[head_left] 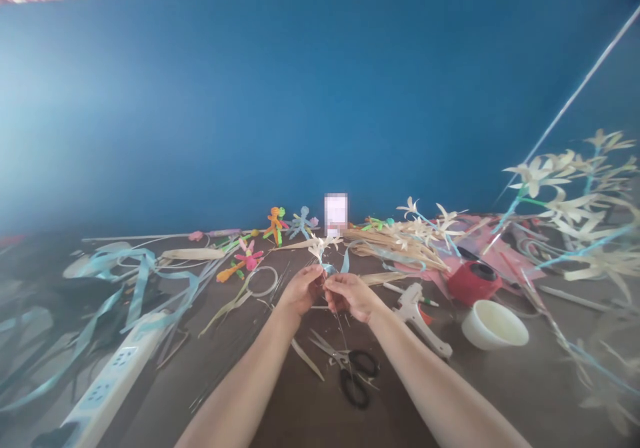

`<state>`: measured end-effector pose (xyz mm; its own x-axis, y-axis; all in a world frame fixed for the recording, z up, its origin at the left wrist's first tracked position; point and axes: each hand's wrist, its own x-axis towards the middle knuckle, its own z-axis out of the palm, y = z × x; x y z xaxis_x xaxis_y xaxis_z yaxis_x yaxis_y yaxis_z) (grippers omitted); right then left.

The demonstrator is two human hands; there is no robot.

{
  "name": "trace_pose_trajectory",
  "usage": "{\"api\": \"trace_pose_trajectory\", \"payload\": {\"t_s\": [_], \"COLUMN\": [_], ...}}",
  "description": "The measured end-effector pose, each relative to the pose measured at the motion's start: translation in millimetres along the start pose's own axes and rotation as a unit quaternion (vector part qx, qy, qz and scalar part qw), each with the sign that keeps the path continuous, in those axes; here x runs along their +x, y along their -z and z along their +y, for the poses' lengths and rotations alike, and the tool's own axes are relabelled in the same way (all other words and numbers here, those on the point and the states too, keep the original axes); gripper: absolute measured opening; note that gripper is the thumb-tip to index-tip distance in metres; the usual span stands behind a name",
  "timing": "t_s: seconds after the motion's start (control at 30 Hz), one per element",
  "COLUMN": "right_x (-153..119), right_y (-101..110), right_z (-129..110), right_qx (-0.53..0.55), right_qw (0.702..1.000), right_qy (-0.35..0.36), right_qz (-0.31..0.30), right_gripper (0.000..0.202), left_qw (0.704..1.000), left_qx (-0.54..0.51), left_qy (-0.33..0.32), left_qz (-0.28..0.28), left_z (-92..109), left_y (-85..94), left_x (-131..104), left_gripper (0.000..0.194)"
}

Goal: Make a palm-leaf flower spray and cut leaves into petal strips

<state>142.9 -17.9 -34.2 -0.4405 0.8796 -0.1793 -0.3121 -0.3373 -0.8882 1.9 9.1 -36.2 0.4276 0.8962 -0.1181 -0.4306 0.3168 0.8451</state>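
At the middle of the view my left hand [303, 291] and my right hand [349, 295] are close together, fingertips nearly touching. A small cream flower [320, 245] rises just above them, on a stem wrapped in light blue ribbon [328, 269]. The fingers of my left hand are pinched on the flower's stem. My right hand is also closed in a pinch just beside it; what its fingertips hold is too small to name. A thin wire hangs below the hands. Scissors with black handles [356, 372] lie on the table below the hands.
On the right are a glue gun [420, 318], a white cup [495, 325], a red roll [473, 283] and finished cream flowers [537, 176]. A power strip [113, 375] and blue ribbon [143, 281] lie left. Pipe-cleaner figures [275, 225] stand near the blue wall [320, 88].
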Motion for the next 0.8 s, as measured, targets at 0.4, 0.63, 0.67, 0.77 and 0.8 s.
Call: {"api": "trace_pose_trajectory", "payload": {"t_s": [0.4,0.63,0.67,0.77,0.8], "right_x": [-4,-9,-10,-12,-12], "right_y": [-5,-3,-2,0,-1], "right_z": [6,4,3,-2,-4], "right_qx": [-0.03,-0.106,-0.139,-0.266,-0.302], "right_qw": [0.998,0.981,0.965,0.882,0.859], "right_qy": [0.051,0.109,0.146,0.273,0.3], "right_qz": [0.008,0.119,0.165,0.278,0.285], "right_gripper": [0.025,0.025,0.023,0.013,0.014], "left_qw": [0.999,0.997,0.997,0.998,0.998], "left_qx": [0.024,0.033,0.036,0.047,0.05], "left_qy": [-0.034,-0.047,-0.04,-0.024,-0.024], "left_qz": [0.019,0.045,0.048,0.039,0.033], "left_z": [3,1,1,-1,-1], "left_y": [-2.5,-5.8,-5.7,-6.1,-6.8], "left_x": [-9,-11,-11,-11,-11], "left_gripper": [0.021,0.018,0.018,0.018,0.017]}}
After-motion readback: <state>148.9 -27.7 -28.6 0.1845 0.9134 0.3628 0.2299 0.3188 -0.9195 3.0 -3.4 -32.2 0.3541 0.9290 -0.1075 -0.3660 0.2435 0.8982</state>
